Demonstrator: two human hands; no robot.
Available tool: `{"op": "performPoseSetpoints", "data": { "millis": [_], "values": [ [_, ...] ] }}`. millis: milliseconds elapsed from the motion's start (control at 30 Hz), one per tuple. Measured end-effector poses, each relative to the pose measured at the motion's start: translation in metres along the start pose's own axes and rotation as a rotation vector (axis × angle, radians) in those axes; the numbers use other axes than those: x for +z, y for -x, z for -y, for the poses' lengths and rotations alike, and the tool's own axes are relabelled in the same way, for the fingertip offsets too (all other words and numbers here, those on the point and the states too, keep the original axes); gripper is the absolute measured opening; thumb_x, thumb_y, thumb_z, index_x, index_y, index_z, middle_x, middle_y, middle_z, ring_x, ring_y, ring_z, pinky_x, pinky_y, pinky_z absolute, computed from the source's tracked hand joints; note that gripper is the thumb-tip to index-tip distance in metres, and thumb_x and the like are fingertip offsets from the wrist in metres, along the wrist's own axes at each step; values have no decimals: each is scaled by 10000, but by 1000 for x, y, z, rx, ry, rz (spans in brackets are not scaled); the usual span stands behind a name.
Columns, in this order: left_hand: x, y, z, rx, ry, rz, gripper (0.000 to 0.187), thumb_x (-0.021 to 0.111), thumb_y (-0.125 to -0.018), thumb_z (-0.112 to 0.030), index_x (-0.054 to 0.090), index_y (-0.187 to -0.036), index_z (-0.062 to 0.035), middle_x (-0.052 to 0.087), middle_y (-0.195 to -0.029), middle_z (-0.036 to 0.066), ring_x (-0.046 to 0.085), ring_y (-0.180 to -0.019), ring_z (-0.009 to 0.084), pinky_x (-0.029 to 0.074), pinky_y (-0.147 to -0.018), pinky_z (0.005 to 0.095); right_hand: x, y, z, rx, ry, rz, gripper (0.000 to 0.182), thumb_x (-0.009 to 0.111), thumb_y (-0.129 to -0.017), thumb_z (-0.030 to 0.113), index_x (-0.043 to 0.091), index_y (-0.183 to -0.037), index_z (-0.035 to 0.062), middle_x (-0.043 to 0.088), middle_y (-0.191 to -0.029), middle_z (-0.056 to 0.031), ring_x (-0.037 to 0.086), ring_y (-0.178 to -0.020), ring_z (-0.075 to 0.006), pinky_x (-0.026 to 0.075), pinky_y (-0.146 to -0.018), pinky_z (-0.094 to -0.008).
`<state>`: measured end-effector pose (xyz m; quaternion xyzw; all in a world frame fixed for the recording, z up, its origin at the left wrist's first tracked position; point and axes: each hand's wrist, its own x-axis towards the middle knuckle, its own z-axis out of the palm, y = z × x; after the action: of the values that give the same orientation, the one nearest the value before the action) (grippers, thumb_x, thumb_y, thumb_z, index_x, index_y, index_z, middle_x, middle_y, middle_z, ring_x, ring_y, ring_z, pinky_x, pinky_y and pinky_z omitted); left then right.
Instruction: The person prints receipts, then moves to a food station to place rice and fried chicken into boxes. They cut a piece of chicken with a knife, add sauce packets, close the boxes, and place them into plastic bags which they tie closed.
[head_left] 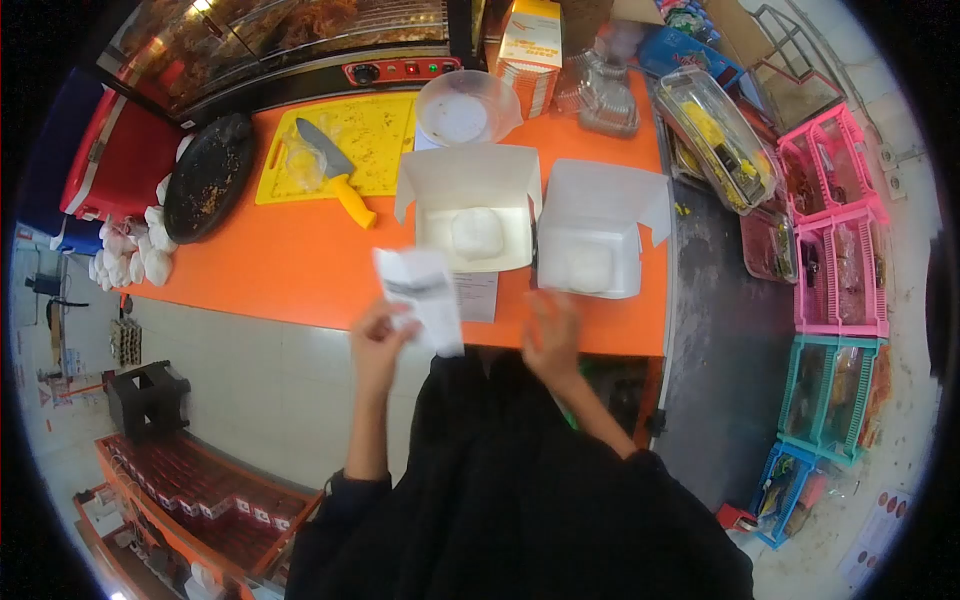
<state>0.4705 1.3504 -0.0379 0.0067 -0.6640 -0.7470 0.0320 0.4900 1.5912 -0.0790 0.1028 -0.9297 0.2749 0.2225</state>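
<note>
- Hands apart: left hand (380,342) pinches a white paper (428,305) above the worktop's (230,280) front edge; right hand (553,342), blurred, fingers parted, hovers along that edge.
- Left box (468,172), open, holds a white mound (477,233) near the front edge.
- Right box (608,195), open with another mound (583,268), sits nearer the front right corner.

We see a paper (428,305), white with blurred dark print, in the left hand (383,332); beyond, a left box (470,172) and a right box (607,190), white, lids raised, each holding a rounded white mound (477,233).
</note>
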Motion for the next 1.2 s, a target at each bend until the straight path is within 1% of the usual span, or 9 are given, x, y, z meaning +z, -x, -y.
{"op": "performPoseSetpoints", "data": {
  "millis": [200, 267, 367, 633, 767, 900, 1000, 1067, 1200],
  "values": [
    [99, 45, 95, -246, -136, 246, 262, 636, -721, -1, 618, -977, -56, 563, -942, 49, 540, -812, 113, 432, -638, 243, -49, -14, -83, 62, 275, 123, 304, 611, -723, 140, 568, -1024, 114, 530, -1070, -47, 480, -1026, -218, 282, -916, -379],
    [117, 53, 81, 262, -1011, 45, 317, 606, -737, -45, 595, -1047, -112, 536, -1040, 51, 513, -948, 176, 415, -728, 316, -45, -15, -103, 71, 107, 214, 125, 598, -742, 139, 587, -863, 109, 581, -894, -13, 527, -884, -199, 310, -830, -358],
    [118, 58, 102, 396, -1188, 323, 360, 582, -764, -142, 532, -1115, -81, 497, -1077, 98, 460, -1014, 287, 362, -864, 410, -45, -22, -103, 62, 50, 99, 46, 574, -763, 135, 575, -772, 90, 578, -772, -21, 528, -760, -201, 314, -759, -356],
    [161, 34, 96, 389, -858, 619, 405, 557, -800, -266, 485, -1148, -72, 427, -1253, 121, 406, -1144, 289, 369, -883, 415, -34, -16, -94, 84, 63, 190, 48, 577, -746, 89, 567, -792, 79, 554, -774, -37, 513, -820, -215, 308, -779, -360],
    [50, -24, 27, 595, -773, 330, 291, 637, -694, -151, 580, -951, -26, 567, -1039, 147, 538, -968, 332, 416, -833, 422, -28, -27, -23, 84, -13, -219, 172, 541, -669, 10, 570, -835, 45, 547, -791, -112, 527, -848, -296, 364, -797, -408],
    [-81, -166, -15, 671, -1295, -197, 513, 582, -649, -17, 459, -1147, -16, 506, -1083, 192, 477, -998, 345, 374, -854, 416, 80, -69, 93, -128, -430, 254, 223, 521, -702, 27, 570, -919, 18, 556, -1005, -139, 550, -923, -320, 444, -794, -428],
    [-129, -275, -11, 850, -1484, -145, 390, 552, -666, -26, 525, -1053, -60, 538, -1049, 148, 490, -990, 324, 373, -848, 436, 183, -136, 147, -6, 72, 110, 423, 472, -737, 34, 474, -1161, 28, 453, -1172, -210, 473, -1061, -350, 408, -857, -416],
    [-160, -338, 26, 632, -1534, 423, 186, 514, -705, -75, 576, -880, -83, 586, -942, 128, 537, -922, 319, 402, -798, 447, 249, -162, 146, 95, 210, 74, 513, 474, -733, 38, 398, -1240, 54, 439, -1136, -217, 518, -967, -337, 430, -805, -412],
    [-205, -378, 56, 430, -1562, 539, 92, 518, -714, -94, 587, -713, -34, 589, -756, 189, 577, -743, 357, 449, -654, 452, 261, -181, 148, 239, 197, 239, 543, 507, -715, 59, 394, -1245, 45, 450, -1023, -191, 542, -834, -291, 462, -709, -375]
  ]
}}
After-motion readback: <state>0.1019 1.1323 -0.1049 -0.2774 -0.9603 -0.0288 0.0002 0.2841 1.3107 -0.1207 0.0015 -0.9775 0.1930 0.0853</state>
